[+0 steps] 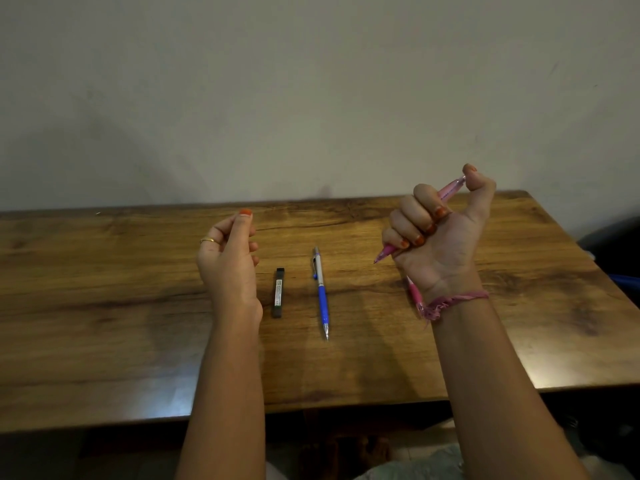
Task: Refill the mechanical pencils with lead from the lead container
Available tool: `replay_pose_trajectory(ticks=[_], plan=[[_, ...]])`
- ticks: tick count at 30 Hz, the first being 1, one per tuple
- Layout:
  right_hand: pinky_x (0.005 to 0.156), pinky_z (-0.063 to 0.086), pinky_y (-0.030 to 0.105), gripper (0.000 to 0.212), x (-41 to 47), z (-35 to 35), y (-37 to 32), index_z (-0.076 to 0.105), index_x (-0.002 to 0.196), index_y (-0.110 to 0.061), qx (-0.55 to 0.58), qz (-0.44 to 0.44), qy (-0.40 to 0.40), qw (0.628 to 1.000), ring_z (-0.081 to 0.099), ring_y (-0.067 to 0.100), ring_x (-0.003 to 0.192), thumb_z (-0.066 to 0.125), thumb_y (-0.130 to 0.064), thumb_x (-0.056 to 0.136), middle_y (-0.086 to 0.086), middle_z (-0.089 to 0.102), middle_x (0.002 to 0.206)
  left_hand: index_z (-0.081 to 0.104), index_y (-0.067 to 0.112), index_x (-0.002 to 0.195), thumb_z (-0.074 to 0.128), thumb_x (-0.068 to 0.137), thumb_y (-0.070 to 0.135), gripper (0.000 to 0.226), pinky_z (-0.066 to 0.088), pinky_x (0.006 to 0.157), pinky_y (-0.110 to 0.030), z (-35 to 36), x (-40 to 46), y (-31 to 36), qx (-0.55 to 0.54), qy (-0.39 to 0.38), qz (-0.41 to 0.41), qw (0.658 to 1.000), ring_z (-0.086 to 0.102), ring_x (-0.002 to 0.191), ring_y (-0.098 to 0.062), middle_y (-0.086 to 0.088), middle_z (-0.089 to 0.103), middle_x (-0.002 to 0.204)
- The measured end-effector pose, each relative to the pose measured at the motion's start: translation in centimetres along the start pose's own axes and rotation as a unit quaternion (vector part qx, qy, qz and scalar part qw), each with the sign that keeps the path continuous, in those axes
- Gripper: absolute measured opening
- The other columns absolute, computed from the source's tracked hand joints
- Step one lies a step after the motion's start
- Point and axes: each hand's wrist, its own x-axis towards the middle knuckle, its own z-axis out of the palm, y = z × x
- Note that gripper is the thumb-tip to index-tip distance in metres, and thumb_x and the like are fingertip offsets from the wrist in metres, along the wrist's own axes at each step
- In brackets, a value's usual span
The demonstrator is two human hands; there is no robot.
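My right hand [440, 233] is raised above the table and grips a pink mechanical pencil [450, 188] in its fist. The thumb rests on the pencil's upper end, and the tip [381, 256] points down to the left. My left hand [228, 258] hovers over the table with loosely curled fingers, and nothing shows in it. The black lead container [278, 292] lies flat just right of that hand. A blue and silver mechanical pencil [320, 292] lies beside the container, tip toward me. Another pink pencil [415, 295] lies partly hidden behind my right wrist.
The wooden table [104, 306] stands against a plain wall. Its right edge is near a dark object [613, 247] at the far right. A pink thread bracelet [457, 299] circles my right wrist. My lap shows below the table's front edge.
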Motion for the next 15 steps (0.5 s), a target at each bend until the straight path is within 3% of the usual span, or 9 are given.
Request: replay_pose_trajectory(ticks=[15], plan=[[0.04,0.011,0.025,0.056,0.0,-0.14,0.02,0.028,0.05,-0.024,0.014,-0.027,-0.005,1.0,0.013,0.009,0.04,0.041,-0.069,0.08,-0.009,0.021,0.043,0.066,0.027,0.077,0.071,0.083,0.026,0.009,0.042,0.047,-0.014,0.06,-0.13,0.05,-0.001,-0.001,-0.003,1.0,0.053,0.058,0.001,0.015,0.062,0.064]])
